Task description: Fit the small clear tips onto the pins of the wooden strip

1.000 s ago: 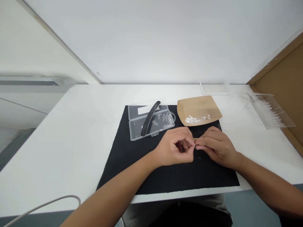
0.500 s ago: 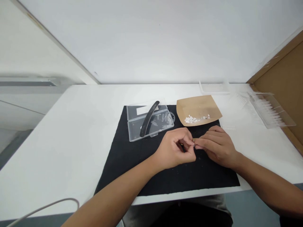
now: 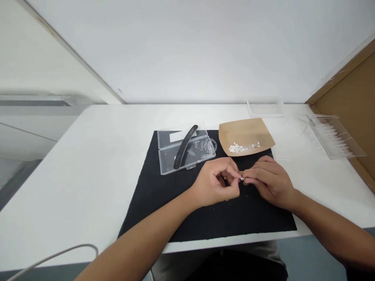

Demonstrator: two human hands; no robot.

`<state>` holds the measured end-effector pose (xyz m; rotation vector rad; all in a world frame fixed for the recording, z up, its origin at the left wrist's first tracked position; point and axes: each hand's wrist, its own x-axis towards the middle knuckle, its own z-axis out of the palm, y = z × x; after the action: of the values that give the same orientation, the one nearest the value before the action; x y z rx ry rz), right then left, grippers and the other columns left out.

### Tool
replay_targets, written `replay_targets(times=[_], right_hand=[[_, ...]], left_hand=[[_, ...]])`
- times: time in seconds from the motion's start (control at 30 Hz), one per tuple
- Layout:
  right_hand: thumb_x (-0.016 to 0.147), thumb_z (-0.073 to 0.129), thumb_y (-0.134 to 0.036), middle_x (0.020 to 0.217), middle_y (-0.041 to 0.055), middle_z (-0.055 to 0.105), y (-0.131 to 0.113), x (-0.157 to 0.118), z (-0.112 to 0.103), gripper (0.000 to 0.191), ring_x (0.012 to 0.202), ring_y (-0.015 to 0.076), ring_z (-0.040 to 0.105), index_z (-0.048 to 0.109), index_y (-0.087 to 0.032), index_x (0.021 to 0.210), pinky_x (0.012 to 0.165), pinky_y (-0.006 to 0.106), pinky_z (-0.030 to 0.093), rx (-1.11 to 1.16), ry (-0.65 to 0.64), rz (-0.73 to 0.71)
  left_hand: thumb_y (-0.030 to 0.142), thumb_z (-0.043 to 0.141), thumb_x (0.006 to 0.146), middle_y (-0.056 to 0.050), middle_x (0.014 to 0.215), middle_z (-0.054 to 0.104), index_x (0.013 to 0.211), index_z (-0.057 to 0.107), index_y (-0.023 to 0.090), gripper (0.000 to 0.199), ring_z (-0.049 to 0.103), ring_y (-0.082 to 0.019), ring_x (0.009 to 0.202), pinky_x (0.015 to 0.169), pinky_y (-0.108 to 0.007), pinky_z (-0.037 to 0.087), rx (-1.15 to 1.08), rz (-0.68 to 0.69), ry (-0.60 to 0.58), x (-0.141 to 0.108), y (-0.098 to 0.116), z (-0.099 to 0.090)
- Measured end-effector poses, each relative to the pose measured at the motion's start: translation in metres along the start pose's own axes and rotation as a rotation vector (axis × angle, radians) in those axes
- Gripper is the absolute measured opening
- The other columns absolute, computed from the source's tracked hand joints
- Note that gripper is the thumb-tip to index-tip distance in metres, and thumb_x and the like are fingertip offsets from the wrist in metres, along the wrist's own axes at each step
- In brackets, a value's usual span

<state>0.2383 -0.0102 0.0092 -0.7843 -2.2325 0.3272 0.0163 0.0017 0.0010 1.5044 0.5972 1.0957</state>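
Observation:
My left hand (image 3: 219, 182) is closed in a pinch over the black cloth (image 3: 155, 203), thumb and forefinger pressed together. Close against its fingertips, my right hand (image 3: 269, 180) also pinches, fingers bent and thumb underneath. Between the two sets of fingertips shows a small shiny piece (image 3: 241, 178), whitish with gold-coloured spots; its kind is mostly hidden. Beyond the hands, a brown paper tray (image 3: 246, 130) holds small white bits (image 3: 238, 148). To the left lies an open clear plastic case (image 3: 166, 164) with clear nail tips (image 3: 205, 146) inside and a black curved nail file (image 3: 184, 148) across it.
On the right of the white table (image 3: 73, 168) lie a clear holder with rows of nail tips (image 3: 336, 138) and a small white strip (image 3: 283, 157). A white tray (image 3: 266, 109) stands at the back. A brown board (image 3: 351, 86) borders the right; a cable (image 3: 70, 248) lies front left.
My right fingertips have drawn slightly right, away from the left ones, so more of the small shiny piece shows. My left hand has barely moved.

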Motion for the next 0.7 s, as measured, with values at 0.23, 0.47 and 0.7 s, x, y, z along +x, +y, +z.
replay_targets(times=[0.23, 0.47, 0.7], right_hand=[[0.109, 0.06, -0.021, 0.077, -0.003, 0.073, -0.0036, 0.0026, 0.0011, 0.01, 0.07, 0.0133, 0.066, 0.069, -0.023, 0.112, 0.078, 0.034, 0.042, 0.081, 0.005, 0.067], [0.11, 0.058, -0.023, 0.076, -0.0043, 0.073, -0.0042, 0.0035, 0.0016, 0.011, 0.07, 0.0126, 0.065, 0.068, -0.022, 0.108, 0.078, 0.033, 0.041, 0.075, -0.028, 0.104], [0.11, 0.057, -0.022, 0.076, -0.0052, 0.073, -0.0027, 0.0027, 0.0021, 0.011, 0.07, 0.0115, 0.064, 0.069, -0.022, 0.11, 0.079, 0.032, 0.042, 0.07, -0.03, 0.124]], left_hand=[[0.005, 0.074, 0.079, -0.002, 0.085, 0.067, 0.087, 0.069, 0.014, 0.013, 0.064, -0.005, 0.054, 0.041, -0.01, 0.042, 0.098, 0.094, 0.015, 0.0012, -0.0017, -0.0016], [0.005, 0.075, 0.082, -0.004, 0.084, 0.069, 0.092, 0.072, 0.016, 0.015, 0.063, -0.007, 0.061, 0.043, -0.01, 0.045, 0.291, 0.297, 0.055, 0.004, -0.0021, -0.0028], [0.005, 0.076, 0.086, -0.003, 0.084, 0.07, 0.089, 0.069, 0.017, 0.014, 0.067, -0.009, 0.068, 0.054, -0.016, 0.052, 0.637, 0.602, 0.115, 0.006, -0.0042, -0.0051]])
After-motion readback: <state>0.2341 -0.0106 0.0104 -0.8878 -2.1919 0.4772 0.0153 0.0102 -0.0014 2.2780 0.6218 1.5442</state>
